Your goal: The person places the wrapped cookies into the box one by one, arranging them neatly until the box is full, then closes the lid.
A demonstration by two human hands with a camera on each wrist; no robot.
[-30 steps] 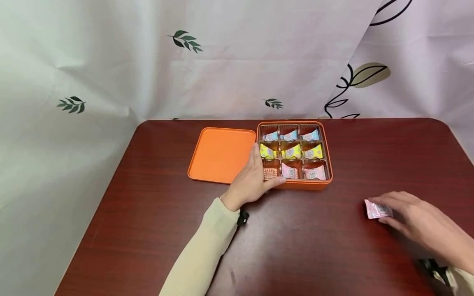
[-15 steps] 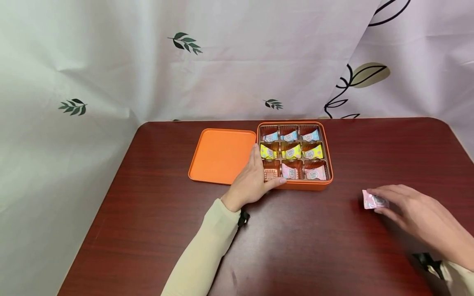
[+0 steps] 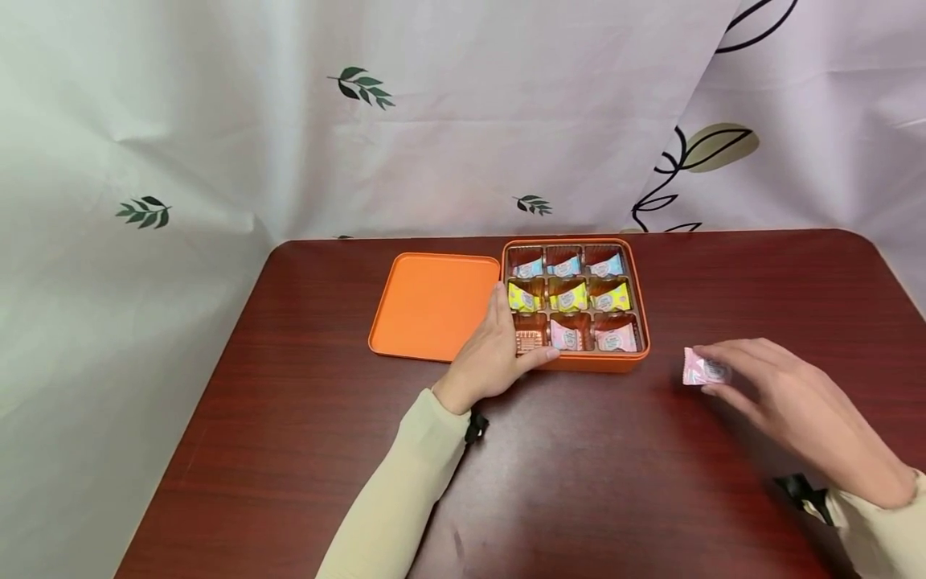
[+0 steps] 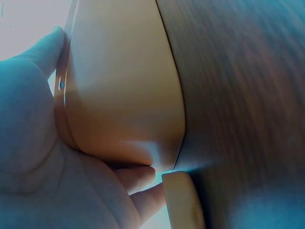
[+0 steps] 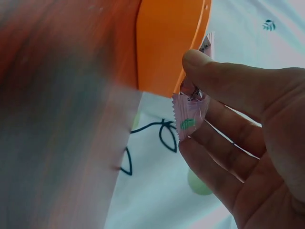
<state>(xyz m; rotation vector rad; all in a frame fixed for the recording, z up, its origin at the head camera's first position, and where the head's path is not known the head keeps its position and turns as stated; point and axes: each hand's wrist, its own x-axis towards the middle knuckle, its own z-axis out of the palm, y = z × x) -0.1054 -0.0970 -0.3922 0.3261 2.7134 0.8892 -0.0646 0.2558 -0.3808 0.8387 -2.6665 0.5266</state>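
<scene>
Between the thumb and fingers of my right hand (image 3: 796, 402) is a pink wrapped candy (image 3: 698, 368), pinched above the table to the right of the box. The right wrist view shows its crimped wrapper (image 5: 188, 121) under the thumb. My left hand (image 3: 483, 354) rests on the near left corner of an orange box (image 3: 596, 364), straight fingers along its left side and thumb across the front edge. Inside the box, blue candies (image 3: 565, 266) fill the back row, yellow candies (image 3: 568, 297) the middle row. Two pink candies (image 3: 616, 338) sit in the front row; its left compartment (image 3: 529, 338) shows bare tray.
An orange lid (image 3: 434, 305) lies flat on the table (image 3: 579, 474), close against the left side of the box. A pale curtain with leaf prints (image 3: 434, 161) hangs behind the table's back edge.
My right hand has moved left and away from me toward the box, carrying the pink candy. The left hand and the box have stayed put.
</scene>
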